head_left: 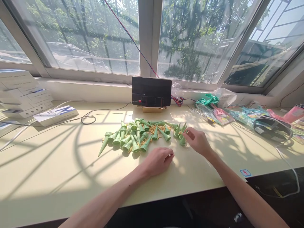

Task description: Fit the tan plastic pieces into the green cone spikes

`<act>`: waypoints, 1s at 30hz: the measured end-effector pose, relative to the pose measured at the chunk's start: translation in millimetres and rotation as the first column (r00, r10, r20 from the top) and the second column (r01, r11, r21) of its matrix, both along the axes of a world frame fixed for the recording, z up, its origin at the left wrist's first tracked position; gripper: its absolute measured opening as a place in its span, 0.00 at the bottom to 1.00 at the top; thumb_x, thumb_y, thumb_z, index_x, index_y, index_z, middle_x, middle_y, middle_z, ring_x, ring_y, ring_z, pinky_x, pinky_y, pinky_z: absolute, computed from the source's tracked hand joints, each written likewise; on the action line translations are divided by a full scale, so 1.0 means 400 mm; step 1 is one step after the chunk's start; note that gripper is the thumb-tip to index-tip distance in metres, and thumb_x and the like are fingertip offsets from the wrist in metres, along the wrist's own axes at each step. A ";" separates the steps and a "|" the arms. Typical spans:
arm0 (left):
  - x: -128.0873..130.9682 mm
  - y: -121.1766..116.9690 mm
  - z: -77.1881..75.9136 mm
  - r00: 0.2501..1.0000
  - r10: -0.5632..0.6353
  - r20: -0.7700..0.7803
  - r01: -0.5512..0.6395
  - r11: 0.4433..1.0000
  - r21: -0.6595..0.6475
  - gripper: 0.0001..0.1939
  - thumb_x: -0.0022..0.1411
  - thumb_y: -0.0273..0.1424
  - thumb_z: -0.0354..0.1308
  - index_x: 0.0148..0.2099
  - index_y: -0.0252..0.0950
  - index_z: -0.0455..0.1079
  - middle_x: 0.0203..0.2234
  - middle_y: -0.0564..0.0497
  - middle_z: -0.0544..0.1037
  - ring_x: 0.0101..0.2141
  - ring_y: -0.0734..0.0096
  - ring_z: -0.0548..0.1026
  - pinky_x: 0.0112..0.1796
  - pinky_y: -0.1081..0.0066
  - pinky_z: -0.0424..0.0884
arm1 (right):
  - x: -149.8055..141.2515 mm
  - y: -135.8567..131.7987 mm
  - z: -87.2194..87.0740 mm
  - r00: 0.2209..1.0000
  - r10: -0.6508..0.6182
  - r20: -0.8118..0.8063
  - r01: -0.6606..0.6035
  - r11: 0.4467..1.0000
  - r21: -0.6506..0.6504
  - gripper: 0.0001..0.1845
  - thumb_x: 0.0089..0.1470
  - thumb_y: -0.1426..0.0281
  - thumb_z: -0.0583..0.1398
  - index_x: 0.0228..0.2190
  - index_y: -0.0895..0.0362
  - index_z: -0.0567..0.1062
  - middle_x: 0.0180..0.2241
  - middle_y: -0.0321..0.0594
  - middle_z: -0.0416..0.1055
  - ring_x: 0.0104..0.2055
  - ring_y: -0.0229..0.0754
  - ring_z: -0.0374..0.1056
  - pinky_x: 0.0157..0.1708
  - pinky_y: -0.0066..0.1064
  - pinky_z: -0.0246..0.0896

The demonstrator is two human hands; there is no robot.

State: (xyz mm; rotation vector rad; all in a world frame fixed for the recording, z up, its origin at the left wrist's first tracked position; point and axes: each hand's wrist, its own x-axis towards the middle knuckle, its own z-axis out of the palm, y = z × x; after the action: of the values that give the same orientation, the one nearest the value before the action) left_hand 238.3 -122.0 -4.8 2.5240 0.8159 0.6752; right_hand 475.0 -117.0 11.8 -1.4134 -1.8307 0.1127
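Observation:
My right hand (196,140) is at the right of the pile, with thumb and fingers pinched on a green plastic cone-shaped spike (182,141) that stands on its wide end. Two or so similar spikes (177,130) stand close beside it, just left of the fingertips. My left hand (158,161) rests on the table in front of the pile, its fingers curled in and nothing showing in them. Between the hands and the tablet lies a heap of green spikes (135,144), pointing in various directions. Small tan stick-like pieces (155,129) are scattered among them.
Behind the heap a black tablet (151,85) leans on a small cardboard stand (152,110), with a cable running left. White boxes (21,91) are stacked at left. Plastic bags (222,115), a black cable-fitted object (270,128) and a pink item (294,113) lie at right.

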 end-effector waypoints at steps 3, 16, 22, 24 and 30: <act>0.000 -0.001 0.001 1.000 0.000 0.013 0.000 1.000 -0.003 0.15 0.67 0.27 0.49 0.27 0.36 0.66 0.20 0.53 0.68 0.23 0.74 0.61 0.27 0.70 0.56 | -0.004 -0.001 -0.003 1.000 -0.022 -0.014 0.022 1.000 0.013 0.13 0.61 0.58 0.59 0.33 0.54 0.71 0.18 0.31 0.67 0.19 0.37 0.60 0.24 0.28 0.59; -0.001 0.004 -0.002 0.996 0.053 0.071 -0.051 0.998 -0.034 0.19 0.71 0.34 0.48 0.26 0.35 0.65 0.20 0.54 0.67 0.23 0.75 0.61 0.27 0.70 0.55 | -0.079 -0.039 0.074 0.972 -0.112 0.205 0.032 0.932 0.361 0.24 0.67 0.61 0.52 0.20 0.55 0.67 0.14 0.34 0.60 0.17 0.35 0.53 0.22 0.30 0.45; -0.003 0.009 -0.008 0.997 0.042 0.069 -0.041 0.999 -0.012 0.24 0.72 0.34 0.47 0.21 0.36 0.57 0.16 0.56 0.58 0.20 0.76 0.52 0.25 0.68 0.49 | -0.172 0.050 0.097 0.947 0.086 0.310 -0.161 0.961 0.227 0.24 0.69 0.66 0.47 0.21 0.55 0.62 0.15 0.34 0.57 0.16 0.35 0.46 0.23 0.33 0.36; -0.004 0.009 -0.008 0.997 0.038 0.060 -0.038 0.999 -0.006 0.23 0.72 0.33 0.46 0.22 0.36 0.57 0.17 0.56 0.60 0.21 0.76 0.53 0.25 0.67 0.50 | -0.189 0.089 0.086 0.937 0.124 0.328 -0.191 0.965 0.180 0.22 0.69 0.66 0.46 0.22 0.55 0.63 0.16 0.34 0.58 0.17 0.35 0.47 0.24 0.33 0.37; -0.003 0.008 -0.007 0.998 0.051 0.024 -0.051 0.998 0.031 0.22 0.70 0.31 0.48 0.21 0.37 0.58 0.17 0.54 0.62 0.21 0.75 0.55 0.26 0.67 0.51 | -0.194 0.123 0.018 0.942 0.077 0.328 -0.108 0.991 0.077 0.19 0.69 0.69 0.45 0.26 0.55 0.64 0.18 0.35 0.61 0.18 0.36 0.48 0.24 0.31 0.38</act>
State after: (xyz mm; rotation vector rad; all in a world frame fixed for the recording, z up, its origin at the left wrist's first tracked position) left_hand 237.2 -118.9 -7.6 2.5262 0.8705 0.7385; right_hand 397.5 -67.6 18.9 -1.3395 -2.1413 -0.1681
